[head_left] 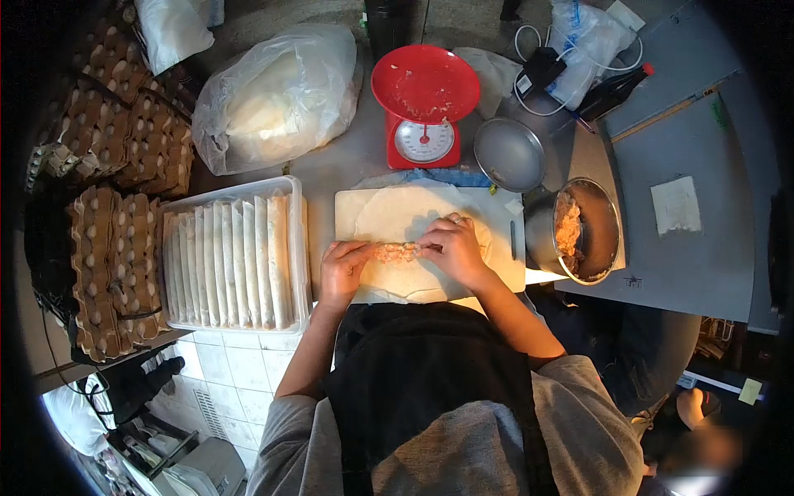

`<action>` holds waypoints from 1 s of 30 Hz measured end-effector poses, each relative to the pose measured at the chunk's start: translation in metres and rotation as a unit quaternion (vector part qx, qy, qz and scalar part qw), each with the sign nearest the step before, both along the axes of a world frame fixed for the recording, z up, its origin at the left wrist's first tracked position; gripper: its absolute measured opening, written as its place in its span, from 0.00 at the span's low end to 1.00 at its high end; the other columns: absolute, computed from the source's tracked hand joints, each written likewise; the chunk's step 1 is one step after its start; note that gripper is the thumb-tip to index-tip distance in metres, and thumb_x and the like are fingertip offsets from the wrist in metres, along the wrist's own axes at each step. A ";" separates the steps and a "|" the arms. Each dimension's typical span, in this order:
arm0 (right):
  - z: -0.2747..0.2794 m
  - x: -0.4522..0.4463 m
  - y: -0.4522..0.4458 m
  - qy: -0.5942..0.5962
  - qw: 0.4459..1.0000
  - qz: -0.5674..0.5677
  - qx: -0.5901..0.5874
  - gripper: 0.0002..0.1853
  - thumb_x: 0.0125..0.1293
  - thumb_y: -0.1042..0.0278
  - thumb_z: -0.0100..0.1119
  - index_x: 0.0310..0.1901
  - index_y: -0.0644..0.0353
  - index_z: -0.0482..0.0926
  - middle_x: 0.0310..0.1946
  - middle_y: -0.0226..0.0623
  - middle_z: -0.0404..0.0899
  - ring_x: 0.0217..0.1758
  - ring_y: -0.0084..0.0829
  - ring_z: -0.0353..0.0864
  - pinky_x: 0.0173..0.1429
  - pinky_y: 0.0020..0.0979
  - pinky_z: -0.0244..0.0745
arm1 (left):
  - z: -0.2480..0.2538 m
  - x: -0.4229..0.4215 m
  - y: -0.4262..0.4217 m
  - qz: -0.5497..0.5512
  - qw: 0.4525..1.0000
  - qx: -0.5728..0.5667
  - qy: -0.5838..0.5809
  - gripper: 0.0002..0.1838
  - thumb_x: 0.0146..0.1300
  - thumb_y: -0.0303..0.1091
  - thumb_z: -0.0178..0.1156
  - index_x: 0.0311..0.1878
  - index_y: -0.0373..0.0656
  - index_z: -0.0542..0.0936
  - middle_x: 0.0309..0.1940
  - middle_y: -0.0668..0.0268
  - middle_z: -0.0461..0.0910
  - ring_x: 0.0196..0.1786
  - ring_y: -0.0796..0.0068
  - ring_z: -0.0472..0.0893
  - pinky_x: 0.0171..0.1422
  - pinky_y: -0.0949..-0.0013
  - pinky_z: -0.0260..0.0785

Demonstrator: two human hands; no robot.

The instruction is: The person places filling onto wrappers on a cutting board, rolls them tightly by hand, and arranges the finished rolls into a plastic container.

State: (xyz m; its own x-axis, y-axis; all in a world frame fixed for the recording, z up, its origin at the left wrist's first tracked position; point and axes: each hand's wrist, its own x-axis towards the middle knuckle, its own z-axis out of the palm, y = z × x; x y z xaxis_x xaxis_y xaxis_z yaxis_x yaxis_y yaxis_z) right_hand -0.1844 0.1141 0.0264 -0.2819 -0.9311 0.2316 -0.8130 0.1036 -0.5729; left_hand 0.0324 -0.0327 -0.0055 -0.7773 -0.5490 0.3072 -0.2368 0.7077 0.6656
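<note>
A round, pale sheet of wrapper [397,213] lies on a white cutting board [503,211] in front of me. Across its middle runs a strip of orange, chunky filling [395,252]. My left hand [341,266] has its fingertips closed at the left end of the strip. At the opposite end, my right hand [453,246] pinches the filling with bent fingers. To the left, a clear plastic container [299,240] holds several long, pale rolls [236,264] lined up side by side. A metal pot [612,236] with more orange filling [566,223] is on the right.
Behind the board stands a red kitchen scale [424,140], beside a round metal lid [509,155]. A big plastic bag [281,103] sits at the back left. Egg trays [107,264] are stacked at far left. A dark bottle [612,95] lies back right. Another person [695,409] is lower right.
</note>
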 end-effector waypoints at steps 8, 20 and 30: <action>-0.010 -0.005 0.013 0.003 0.999 -0.004 0.047 0.17 0.42 0.62 0.76 0.38 0.47 0.87 0.39 0.24 0.80 0.47 0.33 0.73 0.52 0.38 0.62 | 0.020 -0.051 0.031 -0.077 0.992 -0.089 -0.042 0.20 0.55 0.37 0.68 0.52 0.44 0.84 0.46 0.64 0.82 0.49 0.63 0.78 0.56 0.61 0.68; -0.016 -0.035 0.061 -0.017 0.998 -0.062 0.021 0.22 0.43 0.65 0.75 0.45 0.48 0.86 0.36 0.28 0.77 0.44 0.36 0.76 0.51 0.39 0.66 | 0.007 -0.098 0.058 -0.177 0.983 -0.038 0.022 0.18 0.51 0.31 0.66 0.48 0.39 0.85 0.45 0.61 0.85 0.44 0.64 0.81 0.51 0.64 0.73; -0.012 -0.039 0.071 -0.062 0.994 -0.049 -0.070 0.12 0.44 0.69 0.74 0.35 0.53 0.87 0.36 0.31 0.83 0.44 0.34 0.81 0.50 0.35 0.68 | 0.011 -0.117 0.075 -0.146 0.984 -0.075 0.065 0.17 0.52 0.32 0.68 0.47 0.40 0.85 0.46 0.61 0.85 0.45 0.62 0.82 0.53 0.65 0.74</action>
State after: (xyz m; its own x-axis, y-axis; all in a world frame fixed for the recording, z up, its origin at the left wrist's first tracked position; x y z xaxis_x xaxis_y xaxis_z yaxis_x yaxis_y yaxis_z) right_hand -0.2235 0.1850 0.0142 -0.4046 -0.8588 0.3144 -0.7248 0.0915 -0.6829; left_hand -0.0843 0.0424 0.0057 -0.8443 -0.2486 0.4748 0.0722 0.8251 0.5604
